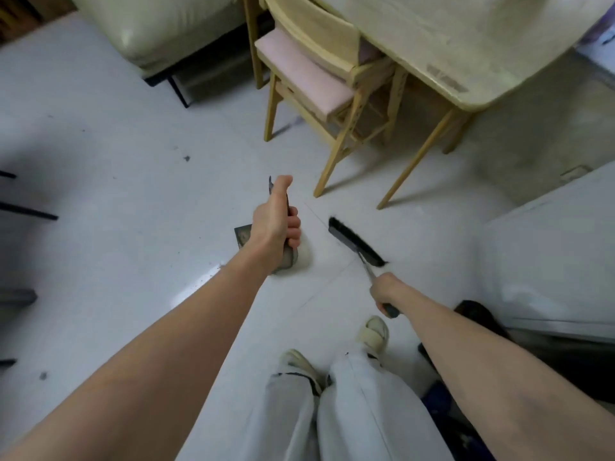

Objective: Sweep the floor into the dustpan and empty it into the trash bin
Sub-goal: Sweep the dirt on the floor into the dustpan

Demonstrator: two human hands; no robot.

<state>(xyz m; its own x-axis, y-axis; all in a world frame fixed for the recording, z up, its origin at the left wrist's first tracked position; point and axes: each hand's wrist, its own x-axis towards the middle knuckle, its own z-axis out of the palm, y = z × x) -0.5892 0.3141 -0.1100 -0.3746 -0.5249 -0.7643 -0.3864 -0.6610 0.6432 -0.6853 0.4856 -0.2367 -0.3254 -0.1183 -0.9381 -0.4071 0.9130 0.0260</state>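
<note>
1. The dustpan (240,235) sits on the floor (133,201) ahead of the person's feet, mostly hidden behind the left hand (276,224). That hand's fingers (293,227) are wrapped round its upright handle, thumb laid along the top.
2. It looks like thin, stiff plastic or metal, light enough for one hand. The handle is the place to hold it; its lip should be pressed flat to the floor so grit does not slip under.
3. The broom (356,242) is just right of the dustpan, bristle head on or just above the floor. The right hand (386,292) is clamped round the lower handle.
4. Its bristles should be soft and springy and its handle rigid, so short, low strokes would likely suit best.
5. Count: one dustpan, one broom, two hands, both busy. A few dark specks (186,158) lie scattered on the floor, plus a dusty streak near the left forearm.
6. One wooden chair (316,78) is tucked at one bench (466,44). No trash bin is visible.
</note>
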